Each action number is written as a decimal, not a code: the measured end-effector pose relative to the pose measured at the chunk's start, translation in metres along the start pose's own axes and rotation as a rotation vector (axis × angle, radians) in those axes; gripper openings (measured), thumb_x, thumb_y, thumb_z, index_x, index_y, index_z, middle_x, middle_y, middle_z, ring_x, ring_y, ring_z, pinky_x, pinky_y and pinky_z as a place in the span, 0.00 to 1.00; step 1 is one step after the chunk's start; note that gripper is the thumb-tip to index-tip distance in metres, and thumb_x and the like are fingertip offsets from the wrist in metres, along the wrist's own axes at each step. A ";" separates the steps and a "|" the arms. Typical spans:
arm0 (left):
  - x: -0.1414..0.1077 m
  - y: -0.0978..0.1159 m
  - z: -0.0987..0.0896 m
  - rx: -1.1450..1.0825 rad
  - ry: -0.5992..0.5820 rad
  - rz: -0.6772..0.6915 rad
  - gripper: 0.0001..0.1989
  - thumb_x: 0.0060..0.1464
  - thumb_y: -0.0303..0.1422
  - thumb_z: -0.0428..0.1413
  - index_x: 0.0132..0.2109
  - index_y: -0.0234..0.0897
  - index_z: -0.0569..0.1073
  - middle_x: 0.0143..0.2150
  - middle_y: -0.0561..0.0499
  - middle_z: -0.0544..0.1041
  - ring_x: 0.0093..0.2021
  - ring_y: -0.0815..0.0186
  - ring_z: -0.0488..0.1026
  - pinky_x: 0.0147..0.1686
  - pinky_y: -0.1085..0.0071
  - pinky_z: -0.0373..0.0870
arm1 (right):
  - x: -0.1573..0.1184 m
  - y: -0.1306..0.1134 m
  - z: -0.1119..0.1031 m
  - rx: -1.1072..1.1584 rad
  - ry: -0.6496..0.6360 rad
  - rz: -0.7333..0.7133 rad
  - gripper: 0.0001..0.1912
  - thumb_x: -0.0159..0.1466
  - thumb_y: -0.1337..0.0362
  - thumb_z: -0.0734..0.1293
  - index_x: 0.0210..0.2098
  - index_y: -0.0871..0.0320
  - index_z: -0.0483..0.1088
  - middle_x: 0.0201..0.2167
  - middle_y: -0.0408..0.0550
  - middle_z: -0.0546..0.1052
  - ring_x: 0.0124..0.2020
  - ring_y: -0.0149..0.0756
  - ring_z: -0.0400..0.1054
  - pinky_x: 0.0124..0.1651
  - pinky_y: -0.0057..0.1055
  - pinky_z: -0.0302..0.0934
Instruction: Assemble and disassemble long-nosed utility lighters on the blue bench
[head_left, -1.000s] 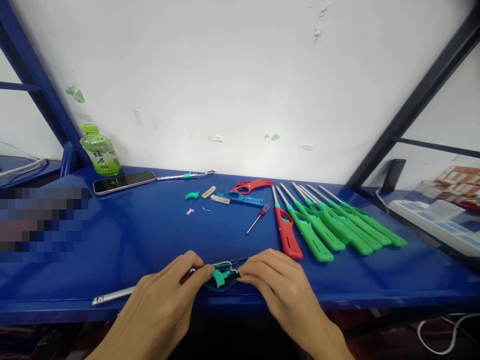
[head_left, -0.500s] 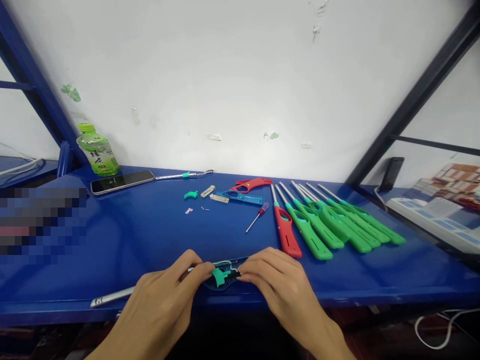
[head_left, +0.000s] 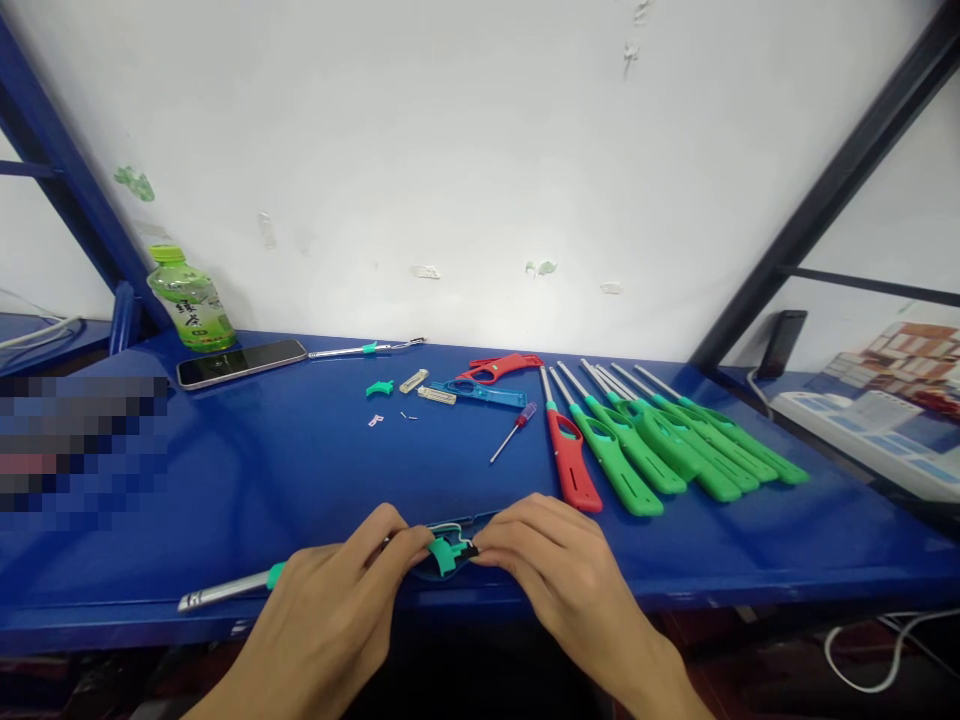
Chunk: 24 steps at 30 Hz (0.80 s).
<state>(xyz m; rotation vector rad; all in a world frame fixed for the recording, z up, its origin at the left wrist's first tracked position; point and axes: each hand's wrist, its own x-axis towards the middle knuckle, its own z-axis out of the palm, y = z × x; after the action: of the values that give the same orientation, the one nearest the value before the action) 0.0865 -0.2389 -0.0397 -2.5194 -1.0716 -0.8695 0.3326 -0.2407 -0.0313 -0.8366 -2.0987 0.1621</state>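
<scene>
At the table's front edge lies an opened lighter, its blue handle shell (head_left: 431,573) partly under my fingers. Its silver tube (head_left: 225,592) with a green collar (head_left: 275,575) sticks out to the left of my hand. My left hand (head_left: 341,590) is closed, thumb and index finger pinching the left side of a green trigger (head_left: 444,556). My right hand (head_left: 559,570) pinches a small black igniter part (head_left: 469,550) joined to the trigger's right side. A white wire (head_left: 457,529) loops above them inside the shell. My fingertips hide the rest.
Several green lighters (head_left: 637,485) and a red one (head_left: 576,475) lie to the right. A screwdriver (head_left: 514,432), red shell (head_left: 506,367), blue shell half (head_left: 495,394), clear fuel tanks (head_left: 436,396), spare trigger (head_left: 379,388), phone (head_left: 244,364) and bottle (head_left: 193,305) lie or stand behind.
My left hand has shifted slightly, and the green collar on the tube now shows beside it. The trigger sits a little further right. My right hand keeps its pinch.
</scene>
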 end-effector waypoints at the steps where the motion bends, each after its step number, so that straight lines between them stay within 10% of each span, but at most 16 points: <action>1: 0.000 0.000 0.001 0.013 -0.001 0.001 0.18 0.68 0.17 0.43 0.52 0.41 0.71 0.37 0.55 0.77 0.22 0.68 0.76 0.20 0.70 0.64 | 0.000 0.000 0.000 -0.001 -0.004 0.002 0.05 0.76 0.70 0.68 0.44 0.58 0.78 0.38 0.45 0.84 0.37 0.36 0.75 0.42 0.34 0.65; 24: 0.000 0.001 0.002 0.062 0.057 0.005 0.21 0.63 0.14 0.44 0.54 0.41 0.70 0.37 0.54 0.76 0.19 0.68 0.70 0.19 0.70 0.64 | 0.000 0.000 -0.005 0.023 -0.026 0.116 0.07 0.74 0.65 0.71 0.46 0.54 0.84 0.40 0.48 0.78 0.40 0.38 0.71 0.41 0.35 0.67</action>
<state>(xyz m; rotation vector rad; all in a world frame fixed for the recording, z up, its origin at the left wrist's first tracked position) 0.0882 -0.2385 -0.0416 -2.4313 -1.0578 -0.8869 0.3362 -0.2415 -0.0281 -0.9479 -2.0696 0.2598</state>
